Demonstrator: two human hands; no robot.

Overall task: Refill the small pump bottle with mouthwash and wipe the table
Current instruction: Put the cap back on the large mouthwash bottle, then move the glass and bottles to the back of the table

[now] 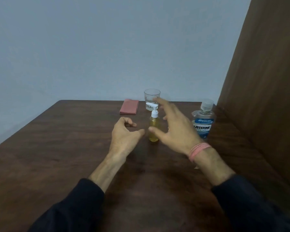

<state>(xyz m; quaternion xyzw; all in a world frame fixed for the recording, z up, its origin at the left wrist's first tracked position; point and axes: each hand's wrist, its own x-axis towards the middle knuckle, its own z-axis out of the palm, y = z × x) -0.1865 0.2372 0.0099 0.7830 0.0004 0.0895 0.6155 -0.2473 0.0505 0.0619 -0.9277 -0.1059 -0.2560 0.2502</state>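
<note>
Dark brown wood-grain table (57,148) under both hands: smooth, low sheen, grain streaks visible. Between the hands, small clear plastic pump bottle (154,129), glossy, yellowish liquid inside, white matt plastic pump head. Beyond the right hand's fingertips, clear drinking glass (151,97), smooth, shiny, thick base. Just right of the right hand, clear blue-tinted plastic mouthwash bottle (202,122), glossy, with a printed blue label and ribbed clear cap. Beyond the left hand, folded pink cloth (129,106), matt, soft-looking. Brown wood-look panel (261,81) far right, matt
</note>
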